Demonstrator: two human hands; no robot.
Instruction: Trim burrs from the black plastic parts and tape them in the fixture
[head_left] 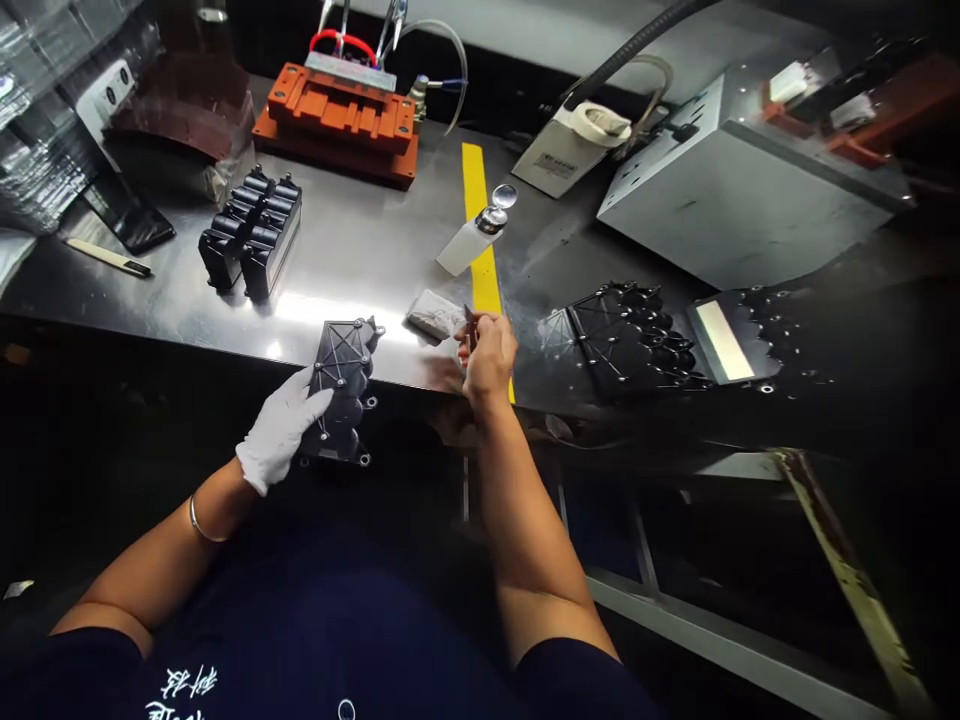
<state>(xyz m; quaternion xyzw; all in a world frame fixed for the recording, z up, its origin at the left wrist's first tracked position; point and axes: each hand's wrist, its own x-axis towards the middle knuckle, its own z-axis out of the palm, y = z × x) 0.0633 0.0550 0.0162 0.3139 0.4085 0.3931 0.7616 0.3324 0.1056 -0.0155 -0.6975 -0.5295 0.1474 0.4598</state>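
My left hand (279,430), in a white glove, grips a black ribbed plastic cover (343,385) by its left side, at the front edge of the bench. The cover has scalloped edges and small ring-shaped lugs. Bare and closed, my right hand (491,358) pinches a small dark tool (470,318) whose kind I cannot make out; the fingers hide most of it. Just left of those fingers lies a folded whitish cloth pad (436,314). Behind the pad stands a white pump bottle (469,245) with a shiny metal top, its round lid raised.
Two black ribbed plastic parts (251,235) stand at the left, near a wooden-handled brush (109,258). An orange fixture (341,120) sits behind. Yellow tape (486,285) crosses the metal bench. At right are more black covers (622,335), a white holder (562,155) and a grey box (697,190).
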